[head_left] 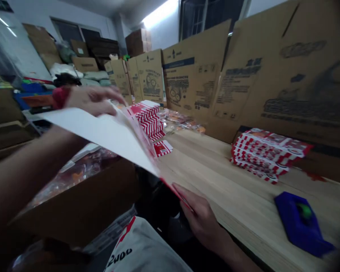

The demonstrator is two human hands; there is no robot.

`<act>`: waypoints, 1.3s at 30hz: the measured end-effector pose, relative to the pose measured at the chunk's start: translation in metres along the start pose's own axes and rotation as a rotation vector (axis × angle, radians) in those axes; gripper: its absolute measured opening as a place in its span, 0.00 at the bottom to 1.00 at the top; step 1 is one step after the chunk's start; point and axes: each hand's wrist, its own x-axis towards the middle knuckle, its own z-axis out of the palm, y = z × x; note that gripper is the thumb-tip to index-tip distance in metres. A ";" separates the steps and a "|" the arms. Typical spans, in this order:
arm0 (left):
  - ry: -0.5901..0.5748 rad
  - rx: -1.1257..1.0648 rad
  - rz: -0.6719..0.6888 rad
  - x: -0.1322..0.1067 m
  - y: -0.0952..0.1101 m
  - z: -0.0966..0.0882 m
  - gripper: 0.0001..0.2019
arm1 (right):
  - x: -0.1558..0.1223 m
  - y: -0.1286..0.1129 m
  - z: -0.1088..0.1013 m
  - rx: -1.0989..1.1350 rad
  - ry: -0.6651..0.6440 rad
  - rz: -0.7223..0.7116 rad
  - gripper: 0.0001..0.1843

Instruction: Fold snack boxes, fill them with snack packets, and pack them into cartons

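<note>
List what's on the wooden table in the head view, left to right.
Red-and-white striped stack → clear bag of orange items → larger red-and-white striped stack → blurred blue object

The blue block with a green centre (302, 223), lower right of the frame, is too blurred to identify. The white printed bag (141, 245) is cut off by the bottom edge. A white card sheet (96, 132) partly hides the red-and-white striped carton stack (149, 121).
</note>
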 end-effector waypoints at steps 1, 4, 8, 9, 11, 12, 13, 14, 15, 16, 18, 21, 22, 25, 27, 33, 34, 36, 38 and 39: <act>-0.066 -0.091 -0.022 -0.001 0.003 0.012 0.09 | -0.013 0.007 -0.005 0.009 0.022 0.082 0.25; -0.362 -0.260 -0.065 -0.008 0.002 0.058 0.14 | -0.049 0.028 -0.026 0.044 0.079 0.366 0.18; -0.633 -0.175 0.064 -0.029 -0.012 0.124 0.16 | -0.070 0.024 -0.058 -0.226 0.416 0.588 0.29; -0.686 -0.193 0.089 -0.035 -0.015 0.138 0.16 | -0.067 0.014 -0.062 -0.382 0.542 0.555 0.34; -0.767 -0.254 0.152 -0.049 -0.018 0.162 0.15 | -0.052 -0.012 -0.062 -0.690 0.676 0.378 0.36; -0.794 -0.288 0.192 -0.054 -0.018 0.169 0.15 | -0.040 -0.024 -0.059 -0.791 0.653 0.263 0.34; -0.813 -0.322 0.233 -0.059 -0.015 0.175 0.15 | -0.026 -0.035 -0.054 -0.855 0.569 0.150 0.33; -0.824 -0.345 0.274 -0.062 -0.012 0.177 0.15 | -0.012 -0.041 -0.049 -0.905 0.476 0.074 0.32; -0.839 -0.349 0.317 -0.064 -0.008 0.178 0.15 | 0.002 -0.044 -0.044 -0.969 0.399 0.036 0.31; -0.856 -0.335 0.362 -0.064 -0.003 0.177 0.14 | 0.015 -0.043 -0.041 -1.031 0.342 0.020 0.29; -0.904 -0.284 0.442 -0.064 0.006 0.171 0.11 | 0.033 -0.036 -0.040 -1.145 0.311 0.029 0.22; -1.021 -0.238 0.502 -0.056 0.014 0.160 0.09 | 0.045 -0.024 -0.050 -1.209 0.320 0.054 0.13; -1.042 -0.236 0.526 -0.050 0.014 0.155 0.10 | 0.046 -0.022 -0.055 -1.211 0.313 0.068 0.12; -1.019 -0.160 0.617 -0.019 0.006 0.140 0.14 | 0.047 -0.021 -0.070 -1.202 0.295 0.104 0.10; -0.945 -0.074 0.664 0.009 -0.009 0.131 0.16 | 0.048 -0.023 -0.079 -1.190 0.307 0.103 0.08; -1.097 -0.049 0.647 0.059 -0.071 0.130 0.19 | 0.051 -0.022 -0.097 -1.181 0.330 0.071 0.07; -1.138 -0.060 0.590 0.060 -0.076 0.134 0.20 | 0.052 -0.020 -0.098 -1.168 0.317 0.070 0.06; -1.138 -0.071 0.518 0.061 -0.082 0.142 0.20 | 0.054 -0.018 -0.100 -1.147 0.299 0.063 0.07; -1.121 -0.055 0.520 0.061 -0.082 0.151 0.14 | 0.057 -0.018 -0.102 -1.131 0.296 0.054 0.07; -1.138 -0.035 0.522 0.062 -0.082 0.156 0.10 | 0.057 -0.020 -0.102 -1.116 0.291 0.050 0.07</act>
